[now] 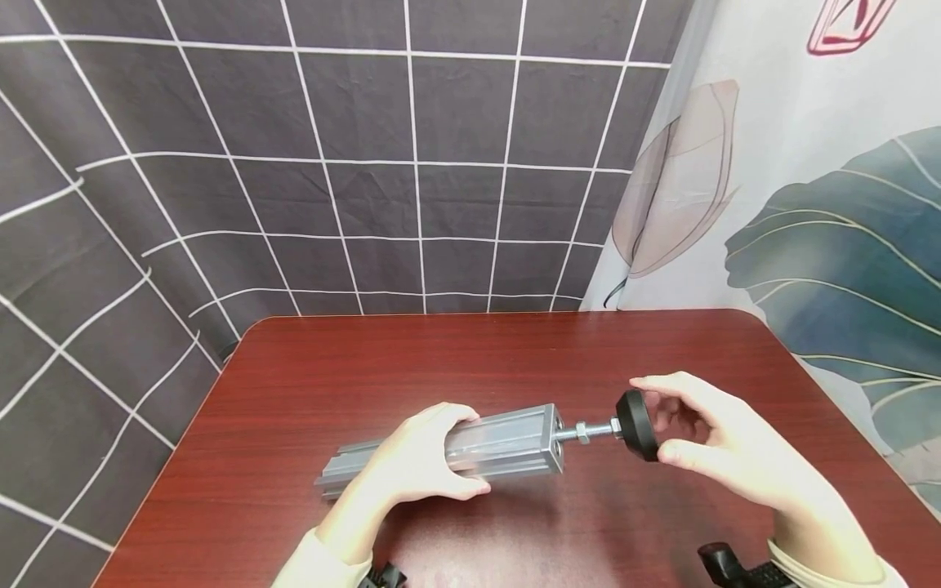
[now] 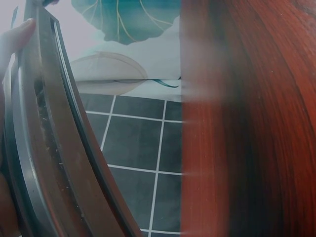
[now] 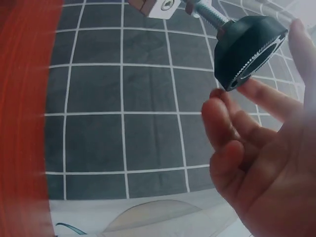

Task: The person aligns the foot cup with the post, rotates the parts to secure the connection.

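My left hand (image 1: 415,461) grips a grey aluminium profile (image 1: 507,441) around its middle, thumb on the near side and fingers over the far side. The profile is held slantwise above the table, its right end higher in the head view. A threaded rod (image 1: 588,431) with a nut sticks out of that end and carries a black levelling foot (image 1: 636,425). My right hand (image 1: 724,437) pinches the foot's rim between thumb and forefinger, its other fingers curled loosely behind. The foot's ribbed underside (image 3: 259,59) faces the right palm. In the left wrist view the grooved profile (image 2: 64,128) runs close along the camera.
A reddish-brown wooden table (image 1: 331,351) with rounded far corners lies beneath. Behind it hangs a dark grey cloth with white grid lines (image 1: 463,106), and to the right a white leaf-patterned curtain (image 1: 772,163). A black device (image 1: 742,567) sits at the right wrist.
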Tool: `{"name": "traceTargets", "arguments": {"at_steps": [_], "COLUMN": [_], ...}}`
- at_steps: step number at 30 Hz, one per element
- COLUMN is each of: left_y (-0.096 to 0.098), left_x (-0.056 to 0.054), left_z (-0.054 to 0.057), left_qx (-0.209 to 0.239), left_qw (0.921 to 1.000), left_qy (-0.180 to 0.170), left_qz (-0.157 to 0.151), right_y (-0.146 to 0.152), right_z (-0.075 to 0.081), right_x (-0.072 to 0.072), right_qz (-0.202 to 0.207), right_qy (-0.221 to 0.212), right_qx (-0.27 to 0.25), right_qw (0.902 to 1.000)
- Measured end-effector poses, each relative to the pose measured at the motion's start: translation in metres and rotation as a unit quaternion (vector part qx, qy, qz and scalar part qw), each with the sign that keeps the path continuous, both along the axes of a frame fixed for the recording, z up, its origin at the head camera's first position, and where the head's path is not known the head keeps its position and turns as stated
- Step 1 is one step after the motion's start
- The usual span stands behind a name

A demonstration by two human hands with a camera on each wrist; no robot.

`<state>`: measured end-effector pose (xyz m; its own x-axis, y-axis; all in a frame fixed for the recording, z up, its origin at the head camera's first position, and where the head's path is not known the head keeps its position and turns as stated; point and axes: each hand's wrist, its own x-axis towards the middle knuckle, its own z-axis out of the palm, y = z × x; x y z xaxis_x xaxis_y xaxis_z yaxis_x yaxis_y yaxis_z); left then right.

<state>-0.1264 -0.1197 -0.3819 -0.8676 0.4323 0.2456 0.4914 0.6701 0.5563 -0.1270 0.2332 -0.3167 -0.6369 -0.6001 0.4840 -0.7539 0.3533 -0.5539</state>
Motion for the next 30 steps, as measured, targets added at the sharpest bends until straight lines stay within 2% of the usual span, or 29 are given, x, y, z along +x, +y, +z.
{"name": "traceTargets", "arguments": {"at_steps": [4, 7, 12, 15, 21, 24, 30], "left_y": [0.000, -0.001, -0.003, -0.004, -0.005, -0.005, -0.003], "left_x": [0.000, 0.000, 0.001, 0.002, 0.002, 0.003, 0.001], "left_z": [0.001, 0.002, 0.003, 0.003, 0.002, 0.002, 0.002], "left_qx": [0.002, 0.006, 0.009, 0.007, 0.008, 0.009, 0.016], "left_qw": [1.0000, 1.0000, 1.0000, 1.0000, 1.0000, 0.9999, 0.9999], "left_qy": [0.002, 0.003, -0.005, -0.005, 0.002, 0.000, -0.003], "left_qz": [-0.001, -0.001, 0.001, 0.000, 0.004, 0.004, -0.001], "right_y": [0.006, 0.009, 0.006, 0.002, -0.012, -0.010, 0.005], "right_z": [0.002, 0.001, -0.002, -0.003, -0.002, -0.002, -0.001], "right_x": [0.000, 0.001, -0.002, -0.002, 0.000, -0.001, -0.001], "right_qz": [0.027, 0.064, 0.112, 0.104, 0.020, 0.022, 0.068], "right_qy": [0.035, 0.059, 0.034, 0.007, -0.047, -0.030, 0.058], "right_qx": [0.012, 0.008, -0.024, -0.044, -0.045, -0.043, -0.017], "right_qw": [0.9990, 0.9962, 0.9928, 0.9936, 0.9977, 0.9984, 0.9958]}}
